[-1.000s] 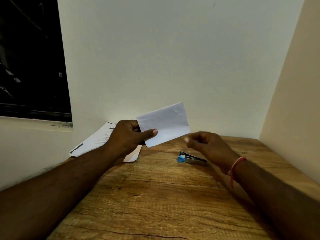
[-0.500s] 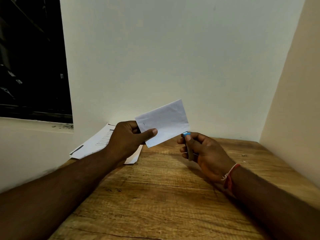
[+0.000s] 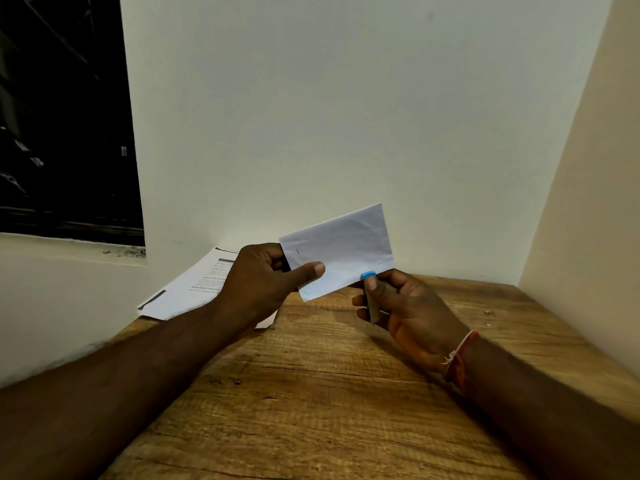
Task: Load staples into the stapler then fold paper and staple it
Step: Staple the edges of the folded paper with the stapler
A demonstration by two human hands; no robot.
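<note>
Already folded: L hand (image 3: 266, 282) pinches the folded paper (image 3: 341, 249) above the table (image 3: 311, 393), one staple showing near its L edge. R hand (image 3: 408, 306) grips the stapler (image 3: 371, 296) at the lower edge. I reckon another staple's left.

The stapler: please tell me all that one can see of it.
The stapler is small, with a grey, metal-looking body and a blue tip on top. It stands nearly upright in the right hand, whose fingers cover much of it. The blue tip meets the lower edge of the folded paper. It is held above the wooden table.
</note>
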